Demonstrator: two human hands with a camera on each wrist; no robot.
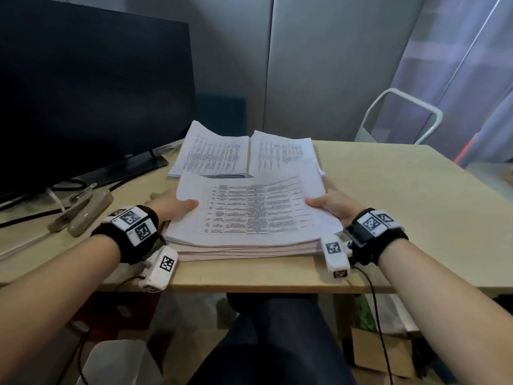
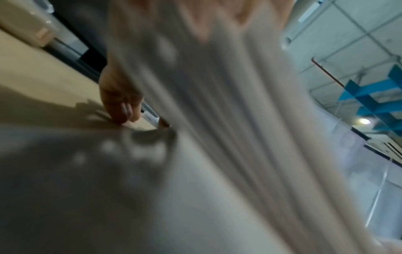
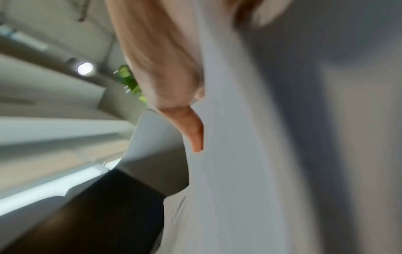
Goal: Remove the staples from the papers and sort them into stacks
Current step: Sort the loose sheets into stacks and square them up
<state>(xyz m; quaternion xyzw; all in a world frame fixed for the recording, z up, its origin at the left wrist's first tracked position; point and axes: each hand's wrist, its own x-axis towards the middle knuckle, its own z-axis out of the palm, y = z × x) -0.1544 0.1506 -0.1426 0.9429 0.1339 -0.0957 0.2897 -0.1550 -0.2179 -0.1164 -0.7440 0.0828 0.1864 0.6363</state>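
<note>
A tan table holds 2 paper piles behind the big stack. The left hand and right hand grip the stack's sides.

papers: white, black printed table | desk: pale wood | monitor: black | wristbands: black, checkered tags

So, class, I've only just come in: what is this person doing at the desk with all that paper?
A person sits at a wooden desk and grips a thick stack of papers with both hands, the left hand on one side edge and the right hand on the other, thumbs on the top sheet. Two more piles lie side by side behind it. What looks like a stapler sits untouched to the left, beside a dark monitor.
</note>
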